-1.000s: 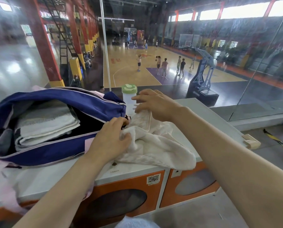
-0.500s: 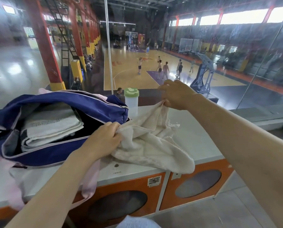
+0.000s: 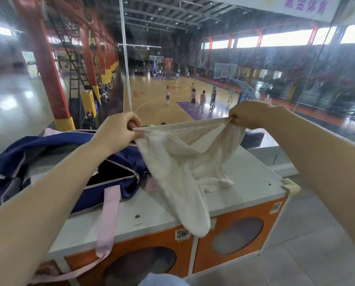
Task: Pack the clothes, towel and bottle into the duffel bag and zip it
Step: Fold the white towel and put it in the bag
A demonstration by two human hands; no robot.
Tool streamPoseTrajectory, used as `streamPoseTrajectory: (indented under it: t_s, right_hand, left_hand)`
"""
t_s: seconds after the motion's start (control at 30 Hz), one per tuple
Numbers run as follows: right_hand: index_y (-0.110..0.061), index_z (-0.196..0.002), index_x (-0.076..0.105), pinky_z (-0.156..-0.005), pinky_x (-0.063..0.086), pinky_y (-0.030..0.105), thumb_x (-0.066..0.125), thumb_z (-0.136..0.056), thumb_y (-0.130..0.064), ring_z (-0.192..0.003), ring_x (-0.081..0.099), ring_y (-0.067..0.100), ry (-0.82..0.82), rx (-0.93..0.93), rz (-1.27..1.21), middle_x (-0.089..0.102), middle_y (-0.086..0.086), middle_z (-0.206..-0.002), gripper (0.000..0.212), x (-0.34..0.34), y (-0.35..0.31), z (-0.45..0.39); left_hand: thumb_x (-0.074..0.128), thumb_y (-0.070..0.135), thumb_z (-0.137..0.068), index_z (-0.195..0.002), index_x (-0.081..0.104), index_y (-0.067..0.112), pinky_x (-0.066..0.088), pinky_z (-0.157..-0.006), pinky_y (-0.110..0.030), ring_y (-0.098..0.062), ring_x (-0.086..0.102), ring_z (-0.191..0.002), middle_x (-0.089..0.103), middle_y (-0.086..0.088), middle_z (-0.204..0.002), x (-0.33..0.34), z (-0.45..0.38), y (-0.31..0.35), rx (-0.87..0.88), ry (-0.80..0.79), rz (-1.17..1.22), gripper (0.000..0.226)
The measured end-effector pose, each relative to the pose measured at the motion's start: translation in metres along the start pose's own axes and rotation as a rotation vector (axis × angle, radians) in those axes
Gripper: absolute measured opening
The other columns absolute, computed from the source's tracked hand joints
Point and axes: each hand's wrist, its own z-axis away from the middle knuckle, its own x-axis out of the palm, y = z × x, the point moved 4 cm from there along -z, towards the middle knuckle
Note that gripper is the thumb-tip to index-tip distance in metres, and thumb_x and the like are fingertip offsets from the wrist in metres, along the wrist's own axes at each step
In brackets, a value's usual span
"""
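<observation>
A cream towel (image 3: pixel 184 168) hangs stretched in the air between my two hands. My left hand (image 3: pixel 118 131) pinches its left top corner and my right hand (image 3: pixel 255 114) pinches the right one. The towel's lower end droops over the cabinet's front edge. The navy duffel bag (image 3: pixel 54 141) with pink trim lies open on the cabinet top at the left, partly behind my left forearm. Only a sliver of the bottle's green lid (image 3: pixel 151 125) shows above the towel's top edge.
The bag sits on a white-topped cabinet (image 3: pixel 253 182) with orange fronts and round windows. A pink strap (image 3: pixel 108 219) hangs over the front edge. Behind is a glass wall overlooking a basketball court with players. Grey tiled floor lies at the right.
Both hands have lifted the towel off the cabinet top and pulled its top edge taut between them. The head camera tilted up and the bottle is now mostly hidden.
</observation>
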Motion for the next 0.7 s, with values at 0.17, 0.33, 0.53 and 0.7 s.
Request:
streamPoseTrajectory:
  t_s: [0.17,0.33,0.53,0.7]
  right_hand:
    - [-0.019,-0.103,0.062,-0.077,0.049,0.034,0.039,-0.097,-0.013,-0.084,0.056,0.023,0.114,0.109,0.046,0.063,0.003,-0.097,0.024,-0.037,0.037,0.024]
    - [-0.023,-0.098,0.058,-0.077,0.048,0.037,0.043,-0.095,-0.014,-0.088,0.056,0.029,0.275,0.217,-0.051,0.063,0.009,-0.1,0.018,-0.078,0.068,0.045]
    - [-0.009,-0.089,0.061,-0.066,0.041,0.032,0.047,-0.095,-0.025,-0.078,0.056,0.025,0.211,0.264,-0.102,0.06,0.01,-0.087,0.021,-0.094,0.083,0.064]
    - [-0.009,-0.087,0.062,-0.068,0.042,0.032,0.051,-0.096,-0.029,-0.079,0.057,0.025,0.19,0.259,-0.143,0.062,0.01,-0.087,0.025,-0.092,0.092,0.072]
  left_hand:
    - [0.066,0.016,-0.09,-0.097,0.057,0.023,0.045,-0.063,-0.017,-0.011,0.061,-0.075,0.063,0.007,-0.089,-0.022,-0.03,0.037,0.121,-0.043,0.058,0.013]
    - [0.049,0.002,-0.095,-0.096,0.064,0.028,0.041,-0.057,-0.017,-0.015,0.062,-0.071,0.064,0.007,-0.101,-0.049,-0.05,0.069,0.256,-0.006,0.013,0.03]
    - [0.044,-0.004,-0.091,-0.1,0.063,0.029,0.047,-0.068,-0.027,-0.02,0.061,-0.08,0.06,0.003,-0.098,-0.053,-0.057,0.076,0.347,-0.141,-0.187,0.039]
    - [0.046,0.017,-0.094,-0.095,0.064,0.021,0.041,-0.079,-0.031,-0.018,0.056,-0.093,0.055,0.003,-0.1,-0.053,-0.052,0.061,0.35,-0.199,-0.361,0.018]
